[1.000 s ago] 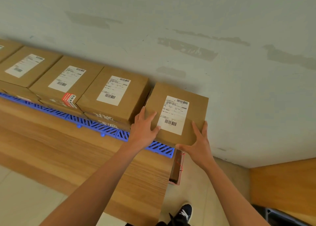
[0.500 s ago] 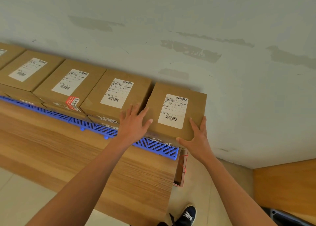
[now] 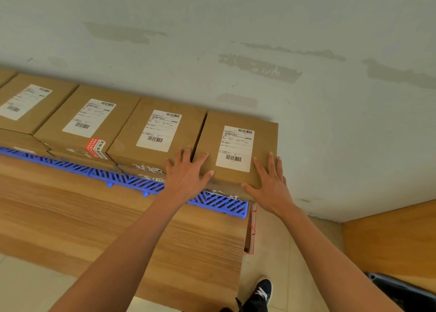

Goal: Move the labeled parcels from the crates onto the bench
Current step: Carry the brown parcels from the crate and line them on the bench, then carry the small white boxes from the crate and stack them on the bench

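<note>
Flatly, both hands, left [image 3: 186, 175] and right [image 3: 271, 184], fingers spread on matte cardboard parcel [image 3: 236, 170].

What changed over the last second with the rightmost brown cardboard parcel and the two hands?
The rightmost brown cardboard parcel was pushed back toward the wall, closing up beside its neighbouring brown labeled parcel. The left hand loosened from the parcel's corner and now lies flat across both boxes; the right hand flattened on the near right corner. The other parcels and the blue slatted plastic mat stayed put.
</note>
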Tool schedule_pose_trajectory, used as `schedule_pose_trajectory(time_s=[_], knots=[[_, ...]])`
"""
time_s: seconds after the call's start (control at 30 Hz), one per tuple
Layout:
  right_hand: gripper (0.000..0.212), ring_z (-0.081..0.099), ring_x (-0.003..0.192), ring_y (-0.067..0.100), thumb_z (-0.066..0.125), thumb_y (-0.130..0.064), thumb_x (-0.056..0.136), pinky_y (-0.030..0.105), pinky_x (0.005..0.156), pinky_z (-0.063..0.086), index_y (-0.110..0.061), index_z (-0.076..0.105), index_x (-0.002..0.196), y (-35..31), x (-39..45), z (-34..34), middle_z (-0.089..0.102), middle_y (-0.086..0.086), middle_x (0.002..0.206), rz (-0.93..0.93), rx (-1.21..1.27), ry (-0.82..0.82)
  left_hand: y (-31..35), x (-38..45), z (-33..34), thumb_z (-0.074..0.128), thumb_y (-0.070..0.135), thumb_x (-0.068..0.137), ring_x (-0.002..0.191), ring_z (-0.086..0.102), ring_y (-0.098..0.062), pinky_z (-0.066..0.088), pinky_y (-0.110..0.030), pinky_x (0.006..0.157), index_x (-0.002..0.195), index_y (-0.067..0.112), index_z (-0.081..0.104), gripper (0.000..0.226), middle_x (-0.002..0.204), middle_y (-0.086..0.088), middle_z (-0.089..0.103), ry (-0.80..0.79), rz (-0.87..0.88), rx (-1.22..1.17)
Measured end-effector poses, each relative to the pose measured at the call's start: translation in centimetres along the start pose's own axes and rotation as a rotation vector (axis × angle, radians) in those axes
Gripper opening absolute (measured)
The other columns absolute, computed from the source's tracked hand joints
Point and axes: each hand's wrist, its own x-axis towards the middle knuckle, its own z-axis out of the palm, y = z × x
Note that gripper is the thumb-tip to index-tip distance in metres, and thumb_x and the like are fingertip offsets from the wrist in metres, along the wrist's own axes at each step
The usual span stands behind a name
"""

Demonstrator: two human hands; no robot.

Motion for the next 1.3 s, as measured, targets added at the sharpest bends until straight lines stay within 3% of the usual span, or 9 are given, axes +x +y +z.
schedule_pose_trajectory(time_s=[0.13, 0.27, 0.47, 0.53, 0.63, 0.83, 1.0, 1.13, 1.3], knots=[[0.086, -0.022, 0.153, 0.024, 0.018, -0.085, 0.086, 0.054, 0.121, 0.015, -0.036, 0.018, 0.157, -1.1, -0.2, -0.4, -0.011, -0.003, 0.169, 0.054, 0.019, 0.068, 0.0, 0.1, -0.1, 0.031, 0.075, 0.095, 0.152, 0.012, -0.040, 0.023, -0.070, 0.113, 0.155, 0.044, 0.024, 0.068, 0.164, -0.016, 0.020, -0.011, 0.008, -0.017], [0.061, 0.000, 0.155, 0.027, 0.036, -0.060, 0.099, 0.057, 0.117, 0.027, -0.026, 0.038, 0.149, -2.0, -0.5, -1.2, 0.017, 0.004, 0.166, 0.029, -0.006, 0.101, 0.4, 0.3, -0.9, 0.037, 0.069, 0.097, 0.152, 0.012, -0.043, 0.021, -0.073, 0.114, 0.156, 0.039, 0.026, 0.067, 0.163, -0.018, 0.019, -0.060, 0.035, -0.014], [0.040, 0.045, 0.133, 0.025, 0.040, -0.048, 0.102, 0.046, 0.100, 0.042, -0.019, 0.055, 0.126, -1.9, -3.9, -3.1, 0.055, 0.002, 0.135, 0.010, 0.082, 0.223, 3.7, -1.1, -2.5, 0.041, 0.060, 0.100, 0.147, 0.028, -0.032, 0.029, -0.065, 0.113, 0.151, 0.028, 0.038, 0.061, 0.156, -0.007, 0.040, -0.046, 0.197, -0.055], [0.040, 0.045, 0.136, 0.027, 0.042, -0.045, 0.103, 0.046, 0.102, 0.041, -0.020, 0.057, 0.130, -0.6, -6.0, -3.7, 0.055, 0.002, 0.140, 0.044, 0.110, 0.251, 6.0, -1.9, -2.9, 0.041, 0.058, 0.102, 0.147, 0.030, -0.031, 0.029, -0.061, 0.114, 0.153, 0.027, 0.038, 0.060, 0.157, -0.007, 0.041, -0.043, 0.251, -0.077], [0.046, 0.029, 0.149, 0.024, 0.048, -0.042, 0.104, 0.048, 0.113, 0.032, -0.023, 0.050, 0.145, 2.5, -10.1, -4.5, 0.041, 0.004, 0.157, 0.127, 0.076, 0.280, 10.4, -3.5, -3.3, 0.042, 0.054, 0.103, 0.149, 0.030, -0.030, 0.029, -0.059, 0.116, 0.153, 0.026, 0.040, 0.057, 0.158, -0.005, 0.041, -0.034, 0.366, -0.082], [0.047, 0.036, 0.145, 0.025, 0.051, -0.033, 0.104, 0.046, 0.114, 0.033, -0.021, 0.047, 0.148, 10.6, -23.7, -5.7, 0.041, 0.005, 0.158, 0.327, 0.114, 0.343, 22.0, -10.2, -1.8, 0.040, 0.050, 0.105, 0.145, 0.034, -0.025, 0.034, -0.048, 0.111, 0.154, 0.027, 0.037, 0.055, 0.158, -0.001, 0.042, -0.048, 0.616, 0.001], [0.043, 0.051, 0.130, 0.029, 0.051, -0.032, 0.102, 0.048, 0.105, 0.042, -0.019, 0.050, 0.143, 16.8, -38.6, -5.5, 0.053, 0.002, 0.146, 0.527, 0.135, 0.366, 32.1, -19.9, 0.7, 0.042, 0.047, 0.104, 0.144, 0.036, -0.025, 0.035, -0.047, 0.109, 0.153, 0.027, 0.039, 0.053, 0.156, 0.000, 0.044, -0.098, 0.824, 0.056], [0.031, 0.057, 0.118, 0.029, 0.053, -0.034, 0.100, 0.050, 0.099, 0.047, -0.017, 0.059, 0.125, 20.6, -50.3, -4.5, 0.060, 0.004, 0.127, 0.687, 0.177, 0.416, 39.7, -27.8, 2.5, 0.041, 0.049, 0.105, 0.143, 0.037, -0.025, 0.036, -0.048, 0.109, 0.153, 0.025, 0.040, 0.054, 0.155, -0.001, 0.045, -0.129, 0.982, 0.057], [0.049, 0.040, 0.142, 0.025, 0.051, -0.040, 0.102, 0.054, 0.114, 0.036, -0.028, 0.044, 0.150, 24.3, -62.6, -2.7, 0.040, -0.002, 0.157, 0.922, 0.255, 0.428, 47.7, -36.3, 4.7, 0.043, 0.051, 0.104, 0.140, 0.042, -0.022, 0.039, -0.048, 0.108, 0.153, 0.026, 0.041, 0.055, 0.154, 0.002, 0.048, -0.154, 1.171, 0.038]])
